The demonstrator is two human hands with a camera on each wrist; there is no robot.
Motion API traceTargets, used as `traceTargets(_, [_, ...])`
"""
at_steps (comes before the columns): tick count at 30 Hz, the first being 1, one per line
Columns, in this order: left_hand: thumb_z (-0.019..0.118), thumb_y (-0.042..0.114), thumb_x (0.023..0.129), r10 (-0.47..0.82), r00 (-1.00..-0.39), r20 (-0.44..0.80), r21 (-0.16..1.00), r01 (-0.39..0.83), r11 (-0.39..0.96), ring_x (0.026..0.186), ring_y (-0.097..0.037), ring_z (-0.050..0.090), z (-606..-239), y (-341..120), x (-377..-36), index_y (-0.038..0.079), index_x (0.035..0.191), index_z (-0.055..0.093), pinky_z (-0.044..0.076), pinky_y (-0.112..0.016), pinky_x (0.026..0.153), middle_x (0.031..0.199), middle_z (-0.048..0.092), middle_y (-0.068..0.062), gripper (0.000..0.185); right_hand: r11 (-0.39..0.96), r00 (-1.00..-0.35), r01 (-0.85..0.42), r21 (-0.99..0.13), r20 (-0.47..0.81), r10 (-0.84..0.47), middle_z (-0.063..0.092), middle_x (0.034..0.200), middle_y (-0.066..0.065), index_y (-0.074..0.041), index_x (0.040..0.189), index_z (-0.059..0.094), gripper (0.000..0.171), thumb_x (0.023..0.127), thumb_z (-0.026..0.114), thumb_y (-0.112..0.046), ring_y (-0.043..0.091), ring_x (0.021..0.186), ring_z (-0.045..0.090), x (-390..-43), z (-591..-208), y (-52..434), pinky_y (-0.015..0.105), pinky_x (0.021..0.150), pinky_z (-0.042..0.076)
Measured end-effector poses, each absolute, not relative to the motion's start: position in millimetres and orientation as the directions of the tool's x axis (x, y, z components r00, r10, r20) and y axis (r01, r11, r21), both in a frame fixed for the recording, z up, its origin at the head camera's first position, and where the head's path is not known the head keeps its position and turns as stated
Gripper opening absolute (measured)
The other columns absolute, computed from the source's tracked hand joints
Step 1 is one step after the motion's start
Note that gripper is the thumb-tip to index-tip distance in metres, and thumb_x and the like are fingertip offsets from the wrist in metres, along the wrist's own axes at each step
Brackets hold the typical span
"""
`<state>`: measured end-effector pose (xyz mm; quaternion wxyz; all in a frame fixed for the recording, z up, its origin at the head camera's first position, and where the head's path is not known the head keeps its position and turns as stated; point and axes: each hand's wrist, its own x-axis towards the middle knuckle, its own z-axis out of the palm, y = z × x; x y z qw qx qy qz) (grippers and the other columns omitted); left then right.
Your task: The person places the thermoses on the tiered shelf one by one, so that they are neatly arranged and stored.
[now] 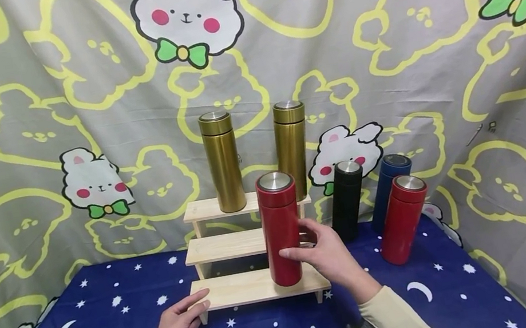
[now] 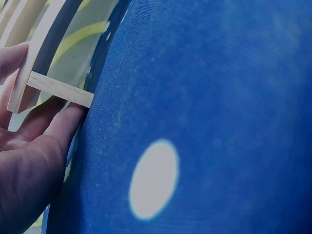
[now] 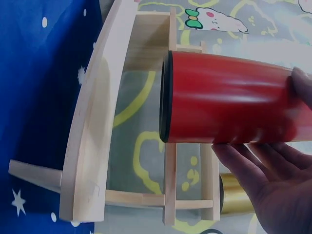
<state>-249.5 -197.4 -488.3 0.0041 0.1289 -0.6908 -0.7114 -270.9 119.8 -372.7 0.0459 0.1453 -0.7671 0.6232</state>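
Observation:
My right hand [image 1: 327,252] grips a red thermos [image 1: 282,230] upright, thumb on its near side and fingers round the right. The right wrist view shows the dark base of this red thermos [image 3: 234,97] raised off the lowest step [image 3: 90,141]. At the left end of the three-step wooden stand [image 1: 242,287], my left hand [image 1: 177,326] holds the corner of the lowest step. Close up, its fingers [image 2: 53,124] lie beside the stand's leg [image 2: 61,89] and under the board. Two gold thermoses [image 1: 223,165] stand on the top step, the right one partly hidden by the red thermos.
To the right of the stand are a black thermos [image 1: 348,202], a blue thermos [image 1: 391,189] and another red thermos [image 1: 404,220], standing on the dark blue star-patterned cloth [image 1: 125,309]. A grey curtain [image 1: 279,74] with cartoon animals hangs behind. Something dark lies beside the right sleeve [image 1: 396,319].

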Motion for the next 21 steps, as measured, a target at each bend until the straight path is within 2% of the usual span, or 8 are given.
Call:
traceTargets(6, [0.078, 0.013, 0.084, -0.184, -0.967, -0.174, 0.984, -0.168, -0.053, 0.108, -0.024, 0.059, -488.5, -197.1, -249.7, -0.003, 0.120, 0.069, 0.051, -0.032, 0.087, 0.140, 0.045, -0.031, 0.040, 0.179, -0.955, -0.267, -0.947, 0.234, -0.184, 0.063, 0.122, 0.012, -0.005, 0.135, 0.057, 0.065, 0.079, 0.084, -0.024, 0.032, 0.109, 0.061, -272.4, -373.8, 109.4, 0.046, 0.085, 0.054])
traceTargets(12, [0.079, 0.013, 0.084, -0.185, -0.967, -0.175, 0.984, -0.168, -0.053, 0.106, -0.021, 0.060, -487.4, -196.2, -251.2, -0.003, 0.120, 0.069, 0.052, -0.032, 0.086, 0.140, 0.045, -0.031, 0.040, 0.163, -0.952, -0.258, -0.952, 0.222, -0.208, 0.061, 0.124, 0.013, -0.006, 0.135, 0.056, 0.065, 0.080, 0.083, -0.027, 0.033, 0.112, 0.059, -275.8, -368.6, 96.6, 0.044, 0.081, 0.056])
traceTargets(21, [0.078, 0.014, 0.085, -0.175, -0.969, -0.175, 0.985, -0.170, -0.041, 0.110, -0.025, 0.059, -489.6, -198.0, -251.4, -0.003, 0.120, 0.068, 0.050, -0.038, 0.091, 0.141, 0.044, -0.032, 0.040, 0.167, -0.952, -0.253, -0.953, 0.214, -0.220, 0.060, 0.124, 0.010, -0.007, 0.136, 0.056, 0.068, 0.078, 0.084, -0.029, 0.031, 0.113, 0.058, -281.2, -364.5, 78.2, 0.043, 0.082, 0.055])
